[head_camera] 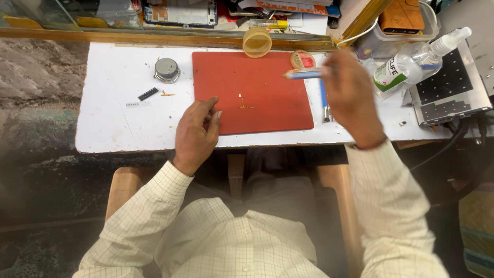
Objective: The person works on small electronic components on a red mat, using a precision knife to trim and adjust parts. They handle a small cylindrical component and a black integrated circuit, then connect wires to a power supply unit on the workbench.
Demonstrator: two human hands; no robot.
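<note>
My left hand point(196, 135) rests on the near left corner of a red work mat point(267, 77), fingers loosely curled, holding nothing. A small yellowish strip-like part point(245, 106) lies on the mat just right of its fingertips. My right hand point(351, 92) hovers over the mat's right edge and grips a blue pen-like tool point(304, 74) that points left. A second blue tool point(324, 100) lies on the white table below that hand.
On the white table point(118, 103) are a round metal tin point(166, 69), a small black comb-like part point(148, 93), a roll of tape point(257, 41), a small round pot point(302, 59), a clear spray bottle point(418, 61) and a grey perforated plate point(450, 85).
</note>
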